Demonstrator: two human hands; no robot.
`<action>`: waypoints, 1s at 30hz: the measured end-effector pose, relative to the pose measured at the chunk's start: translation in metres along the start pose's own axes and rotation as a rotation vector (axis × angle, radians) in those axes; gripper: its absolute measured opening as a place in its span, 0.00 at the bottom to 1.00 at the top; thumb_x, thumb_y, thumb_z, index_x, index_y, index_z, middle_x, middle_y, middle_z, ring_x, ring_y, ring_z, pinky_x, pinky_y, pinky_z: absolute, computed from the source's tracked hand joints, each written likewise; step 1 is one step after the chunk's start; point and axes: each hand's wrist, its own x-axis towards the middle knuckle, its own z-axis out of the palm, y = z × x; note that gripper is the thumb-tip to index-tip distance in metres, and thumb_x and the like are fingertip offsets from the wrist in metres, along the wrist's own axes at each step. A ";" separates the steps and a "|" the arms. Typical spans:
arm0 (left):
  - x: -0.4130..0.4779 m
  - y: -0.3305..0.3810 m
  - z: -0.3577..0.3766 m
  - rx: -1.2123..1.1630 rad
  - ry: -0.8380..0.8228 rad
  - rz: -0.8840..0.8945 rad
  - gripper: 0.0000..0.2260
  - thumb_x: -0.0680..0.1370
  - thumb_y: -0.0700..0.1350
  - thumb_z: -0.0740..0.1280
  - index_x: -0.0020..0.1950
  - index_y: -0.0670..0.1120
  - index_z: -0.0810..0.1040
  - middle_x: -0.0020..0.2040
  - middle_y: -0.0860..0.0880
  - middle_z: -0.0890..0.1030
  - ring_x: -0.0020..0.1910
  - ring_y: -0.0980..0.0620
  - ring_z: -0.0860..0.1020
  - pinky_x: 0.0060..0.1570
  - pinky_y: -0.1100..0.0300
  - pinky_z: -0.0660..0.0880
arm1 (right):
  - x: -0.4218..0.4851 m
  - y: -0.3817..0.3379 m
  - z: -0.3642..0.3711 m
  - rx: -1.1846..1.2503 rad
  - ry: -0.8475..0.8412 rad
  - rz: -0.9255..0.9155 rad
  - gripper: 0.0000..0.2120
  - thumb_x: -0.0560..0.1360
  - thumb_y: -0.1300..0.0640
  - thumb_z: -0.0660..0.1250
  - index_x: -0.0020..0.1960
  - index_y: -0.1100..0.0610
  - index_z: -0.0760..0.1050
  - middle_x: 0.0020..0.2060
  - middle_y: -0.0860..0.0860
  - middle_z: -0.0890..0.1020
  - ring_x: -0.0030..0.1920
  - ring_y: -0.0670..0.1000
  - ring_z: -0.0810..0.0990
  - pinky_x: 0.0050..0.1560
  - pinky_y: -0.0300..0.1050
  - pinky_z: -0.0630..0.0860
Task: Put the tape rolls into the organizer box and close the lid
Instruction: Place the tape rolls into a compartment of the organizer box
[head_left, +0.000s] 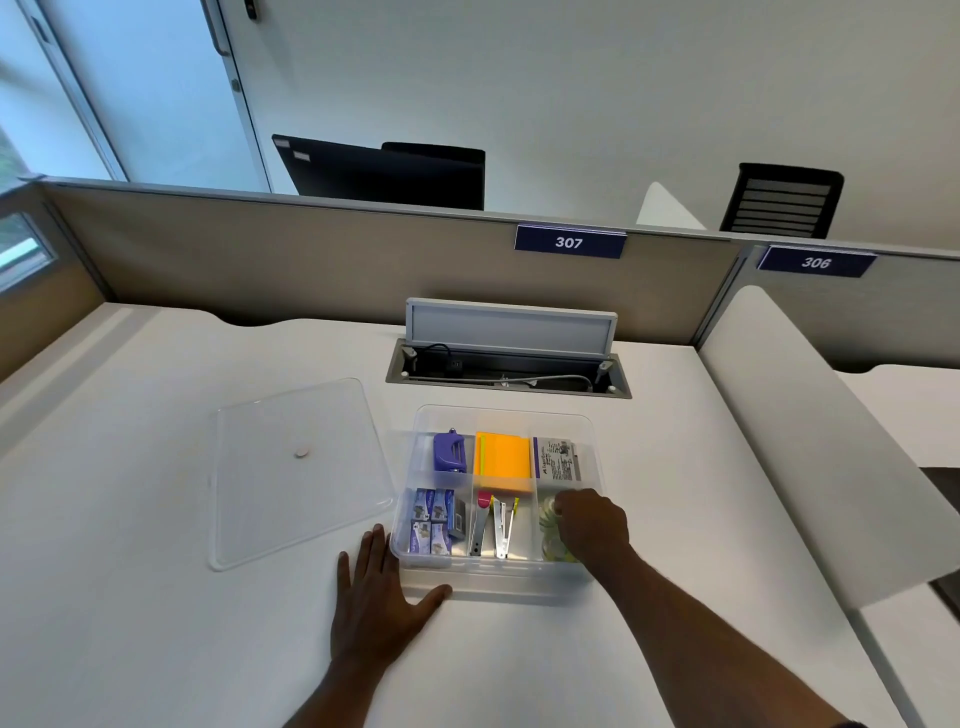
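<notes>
A clear plastic organizer box (506, 584) with several compartments stands open on the white desk. Its front right compartment holds clear tape rolls (549, 525). My right hand (589, 522) reaches down into that compartment, fingers closed on a tape roll. My left hand (382, 587) lies flat on the desk against the box's front left corner, fingers spread, thumb along the front wall. The clear lid (301, 473) lies flat on the desk to the left of the box, apart from it.
Other compartments hold a purple punch (449, 451), an orange sticky-note pad (503, 462), staple boxes (432, 521), staplers (493, 522) and a card pack (557, 460). An open cable hatch (509, 364) sits behind the box. A partition stands along the desk's back edge.
</notes>
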 end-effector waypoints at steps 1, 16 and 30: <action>0.000 0.000 0.000 0.001 -0.001 0.000 0.50 0.65 0.79 0.49 0.76 0.45 0.60 0.77 0.44 0.61 0.77 0.47 0.55 0.77 0.44 0.47 | 0.000 -0.001 0.000 0.016 0.001 -0.017 0.11 0.75 0.54 0.64 0.57 0.52 0.78 0.55 0.53 0.81 0.53 0.56 0.82 0.55 0.49 0.77; 0.000 0.000 0.001 -0.006 -0.002 -0.001 0.49 0.66 0.79 0.49 0.76 0.45 0.59 0.77 0.44 0.61 0.77 0.48 0.55 0.77 0.45 0.46 | 0.002 0.000 0.005 0.338 -0.050 -0.015 0.11 0.76 0.59 0.63 0.56 0.56 0.79 0.57 0.55 0.81 0.57 0.55 0.80 0.63 0.46 0.74; -0.001 0.000 0.000 -0.007 0.005 0.006 0.49 0.66 0.79 0.49 0.76 0.46 0.59 0.77 0.44 0.61 0.77 0.47 0.55 0.77 0.45 0.46 | 0.006 0.000 -0.012 0.351 0.073 0.040 0.12 0.75 0.61 0.61 0.57 0.62 0.72 0.55 0.61 0.80 0.52 0.60 0.80 0.53 0.49 0.78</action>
